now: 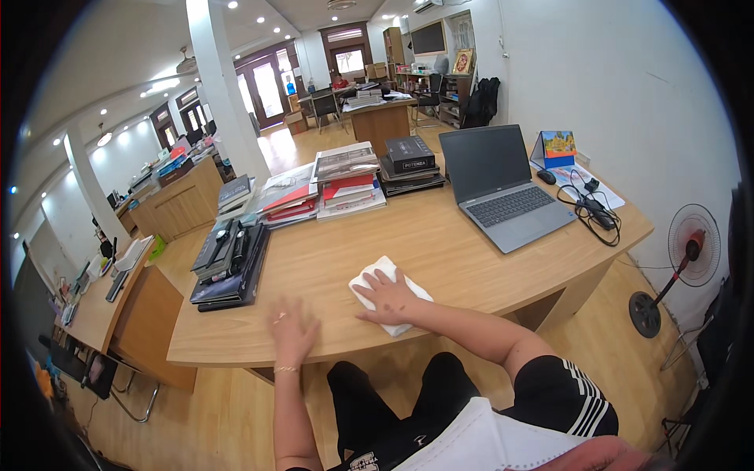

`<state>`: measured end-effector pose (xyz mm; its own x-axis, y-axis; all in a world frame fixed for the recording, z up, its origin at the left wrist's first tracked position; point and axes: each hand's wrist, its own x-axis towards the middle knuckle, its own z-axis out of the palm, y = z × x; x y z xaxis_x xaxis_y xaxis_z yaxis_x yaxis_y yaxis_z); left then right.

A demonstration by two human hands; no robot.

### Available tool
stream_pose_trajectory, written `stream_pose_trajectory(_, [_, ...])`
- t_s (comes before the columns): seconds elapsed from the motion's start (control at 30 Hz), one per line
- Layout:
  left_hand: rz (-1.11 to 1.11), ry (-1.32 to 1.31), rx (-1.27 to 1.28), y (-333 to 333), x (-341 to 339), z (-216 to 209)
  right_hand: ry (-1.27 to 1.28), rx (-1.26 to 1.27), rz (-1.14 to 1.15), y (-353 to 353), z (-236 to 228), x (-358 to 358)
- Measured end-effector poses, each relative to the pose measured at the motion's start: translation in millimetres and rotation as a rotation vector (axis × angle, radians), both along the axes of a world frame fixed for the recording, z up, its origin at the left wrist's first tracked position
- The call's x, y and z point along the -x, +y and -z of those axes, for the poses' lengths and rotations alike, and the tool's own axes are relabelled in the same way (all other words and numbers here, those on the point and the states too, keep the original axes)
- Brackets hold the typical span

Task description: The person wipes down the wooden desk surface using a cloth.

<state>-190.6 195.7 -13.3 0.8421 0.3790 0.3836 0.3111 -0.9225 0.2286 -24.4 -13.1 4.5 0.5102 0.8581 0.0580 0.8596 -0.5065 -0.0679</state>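
Observation:
My right hand [386, 300] lies flat, fingers spread, on top of a folded white cloth [402, 323] near the front edge of the wooden desk [338, 251]. Parts of the cloth stick out around the palm and fingertips; the rest is covered. To the left, my left hand [294, 328] is over the desk's front edge with nothing in it. Its fingers look apart, though slightly blurred. A bracelet circles that wrist. Whether the left hand touches the desktop I cannot tell.
An open grey laptop [510, 206] sits right, beside a black mouse [547, 177], a charger with tangled cable [601, 213] and a desk calendar [556, 149]. Stacked books and papers [345, 184] line the back. Dark folders [229, 267] lie left. A fan [691, 247] stands at far right.

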Motion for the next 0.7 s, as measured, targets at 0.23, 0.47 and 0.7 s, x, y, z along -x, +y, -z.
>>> stream_pose_trajectory(0.23, [-0.198,0.062,0.026,10.8,15.7,6.1,0.033,-0.046,-0.080,65.8,7.4,7.4])
stream_pose_trajectory(0.47, [-0.262,-0.010,0.010,19.8,14.6,17.4,0.038,-0.095,-0.256,142.4,5.9,26.0])
stream_pose_trajectory(0.7, [-0.282,0.059,0.055,17.1,16.5,12.2,0.021,-0.147,-0.198,167.7,9.7,-25.7])
